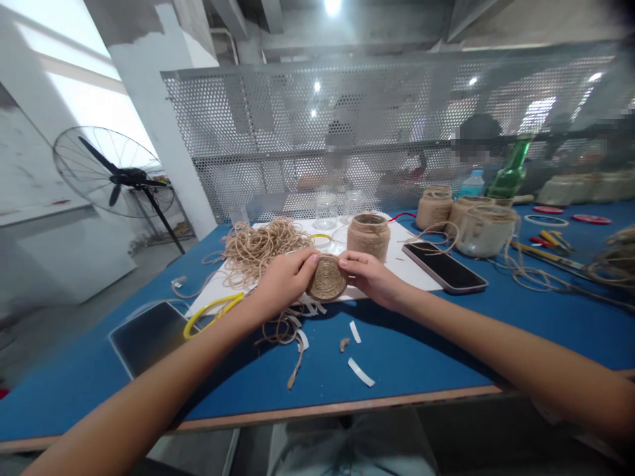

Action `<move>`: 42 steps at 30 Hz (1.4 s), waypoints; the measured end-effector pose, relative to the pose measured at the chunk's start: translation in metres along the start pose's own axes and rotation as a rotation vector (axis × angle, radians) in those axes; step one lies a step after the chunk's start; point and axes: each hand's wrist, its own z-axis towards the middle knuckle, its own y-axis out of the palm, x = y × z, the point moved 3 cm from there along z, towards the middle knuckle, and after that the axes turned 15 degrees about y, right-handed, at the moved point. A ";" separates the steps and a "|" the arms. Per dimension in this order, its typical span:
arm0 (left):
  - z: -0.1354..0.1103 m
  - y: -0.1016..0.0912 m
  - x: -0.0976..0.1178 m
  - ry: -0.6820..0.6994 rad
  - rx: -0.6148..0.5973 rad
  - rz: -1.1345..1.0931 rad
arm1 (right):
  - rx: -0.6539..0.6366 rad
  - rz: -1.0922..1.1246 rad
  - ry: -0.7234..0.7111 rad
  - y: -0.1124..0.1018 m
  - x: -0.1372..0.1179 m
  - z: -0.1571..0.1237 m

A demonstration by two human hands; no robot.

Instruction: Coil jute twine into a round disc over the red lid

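Between my two hands is a round disc of coiled jute twine (327, 277), tilted up so its spiral face shows. My left hand (290, 277) pinches its left edge with thumb and fingers. On the opposite edge, the fingers of my right hand (370, 274) are closed on the rim. Just behind the right hand stands a jar wrapped in twine (368, 237). A loose heap of jute twine (265, 244) lies beyond my left hand, partly on a white sheet (411, 274). Under my left forearm are yellow-handled scissors (213, 314), partly hidden.
The blue table (421, 357) has white paper scraps (361, 372) near its front edge. A phone (445, 266), a glass jar (486, 230) and a green bottle (513, 168) stand or lie to the right. A dark tablet-like panel (153, 337) lies left. Behind is a perforated metal screen (288, 132).
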 end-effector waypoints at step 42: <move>0.000 0.006 0.001 0.041 -0.135 -0.154 | 0.046 -0.485 -0.105 0.006 -0.009 -0.001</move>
